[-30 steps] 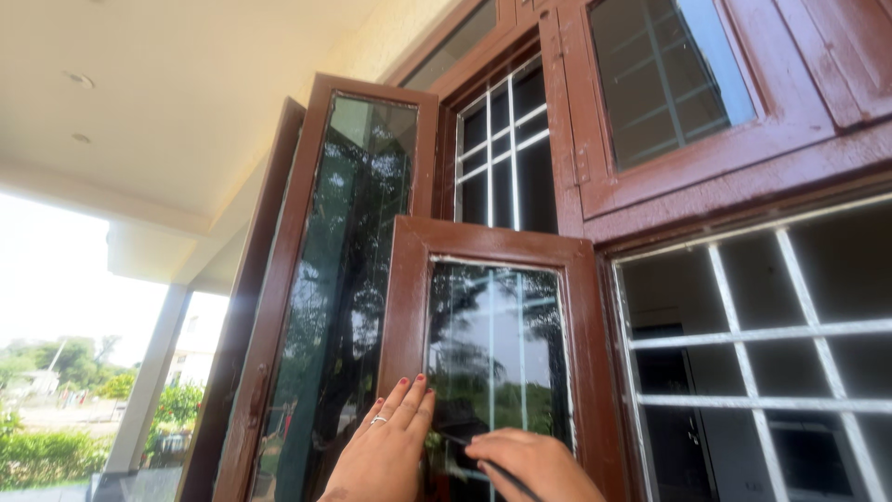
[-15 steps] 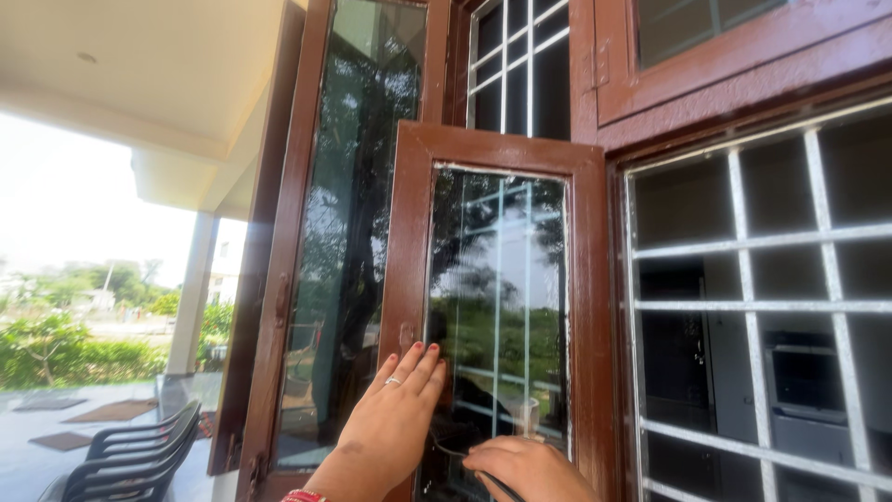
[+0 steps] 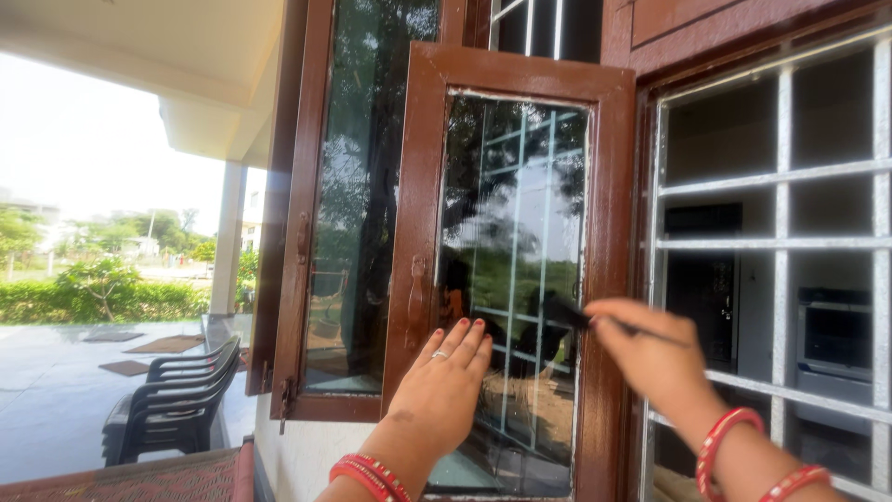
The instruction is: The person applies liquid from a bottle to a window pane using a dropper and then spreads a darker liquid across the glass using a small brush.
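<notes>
While black stacked plastic chairs point(image 3: 172, 400) sit far left, the left hand point(image 3: 444, 386) presses flat, fingers together, on the brown wooden-framed window pane point(image 3: 511, 279); the right hand point(image 3: 655, 358) grips a thin black brush point(image 3: 581, 318) at the pane's right edge.

Single view, head-mounted. The camera looks roughly level and forward, close to an open brown window sash point(image 3: 604, 232) whose glass pane point(image 3: 511, 279) fills the centre of frame. Both hands enter from the bottom edge, left hand point(image 3: 446, 390) and right hand point(image 3: 650, 353), near the lens. A white window grille point(image 3: 780, 242) takes the right side. The left side opens onto a veranda with stacked dark chairs point(image 3: 172, 404) farther off.
</notes>
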